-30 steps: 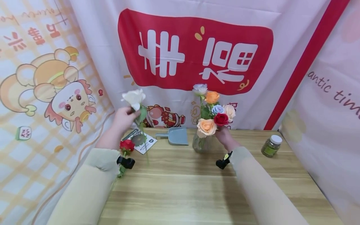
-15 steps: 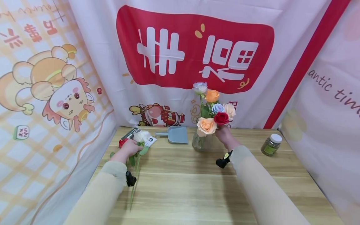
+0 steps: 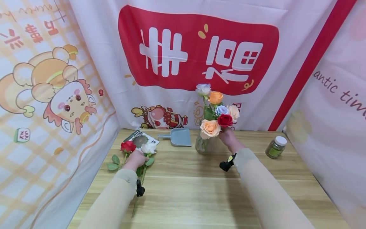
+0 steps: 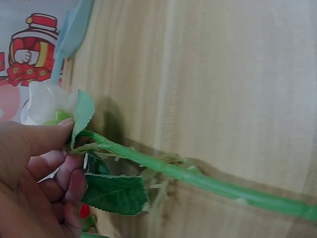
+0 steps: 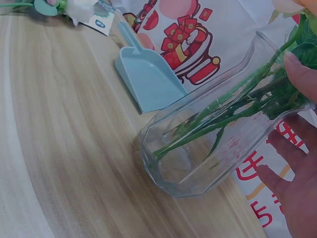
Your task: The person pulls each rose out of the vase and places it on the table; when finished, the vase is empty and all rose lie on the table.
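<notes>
My left hand (image 3: 136, 160) is low over the table at the left. Its thumb and fingers pinch a white rose (image 3: 148, 148) just below the bloom; in the left wrist view the green stem (image 4: 198, 179) runs off to the right. Beside that hand lies a red rose (image 3: 128, 146), its stem partly covered by the hand and sleeve. My right hand (image 3: 228, 138) grips the mouth of a clear glass vase (image 5: 198, 168), thumb on the near side. Inside stand several roses, among them a red one (image 3: 225, 120), a peach one (image 3: 210, 128) and an orange one (image 3: 215, 97).
A blue-grey dustpan (image 3: 181, 137) lies at the table's back edge, between the hands. Left of it is a printed card (image 3: 152, 140) with a round dark green shape (image 3: 140, 140) over it. A lidded jar (image 3: 276, 147) stands on the right. Printed cloth (image 3: 183, 101) hangs behind.
My left hand has come down from in front of the back cloth, bringing the white rose beside the red one. The right hand and vase stay where they were.
</notes>
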{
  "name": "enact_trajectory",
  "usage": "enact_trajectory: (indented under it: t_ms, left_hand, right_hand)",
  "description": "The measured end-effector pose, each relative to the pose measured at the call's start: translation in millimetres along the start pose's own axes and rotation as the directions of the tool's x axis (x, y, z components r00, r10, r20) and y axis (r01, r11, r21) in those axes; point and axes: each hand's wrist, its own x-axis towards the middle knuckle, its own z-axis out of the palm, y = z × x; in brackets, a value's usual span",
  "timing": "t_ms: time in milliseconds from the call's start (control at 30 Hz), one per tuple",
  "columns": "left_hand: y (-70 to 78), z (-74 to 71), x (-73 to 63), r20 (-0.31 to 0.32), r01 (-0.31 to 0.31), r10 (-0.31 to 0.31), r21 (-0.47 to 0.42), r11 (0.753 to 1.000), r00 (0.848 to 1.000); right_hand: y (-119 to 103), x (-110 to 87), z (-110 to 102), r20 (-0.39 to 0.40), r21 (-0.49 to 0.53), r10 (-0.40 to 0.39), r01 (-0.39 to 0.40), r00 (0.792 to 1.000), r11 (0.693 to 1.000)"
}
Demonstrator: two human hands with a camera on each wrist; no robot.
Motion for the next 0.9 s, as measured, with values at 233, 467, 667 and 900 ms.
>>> enact_trajectory:
  t_ms: [233, 467, 667, 900]
  left_hand:
    - [0.7, 2.7, -2.0, -0.057, 0.005, -0.004, 0.006, 1.000, 0.998]
    - [32.9, -11.2, 5.6, -0.232, -0.019, 0.008, -0.045, 0.999, 0.973]
    - [100.9, -8.7, 14.3, -0.236, -0.206, 0.153, -0.217, 0.954, 0.960]
    - [175.8, 8.8, 8.6, -0.182, -0.410, 0.370, -0.299, 0.862, 0.911]
  right_hand:
    - [0.6, 1.5, 1.6, 0.000, -0.009, -0.003, 0.003, 1.000, 1.000]
    - [-5.7, -1.6, 0.4, 0.009, -0.004, 0.009, -0.009, 1.000, 1.000]
    - [0.2, 2.3, -1.7, 0.007, 0.003, 0.027, -0.027, 1.000, 1.000]
    - [1.8, 2.2, 1.7, -0.017, 0.003, -0.018, 0.018, 1.000, 1.000]
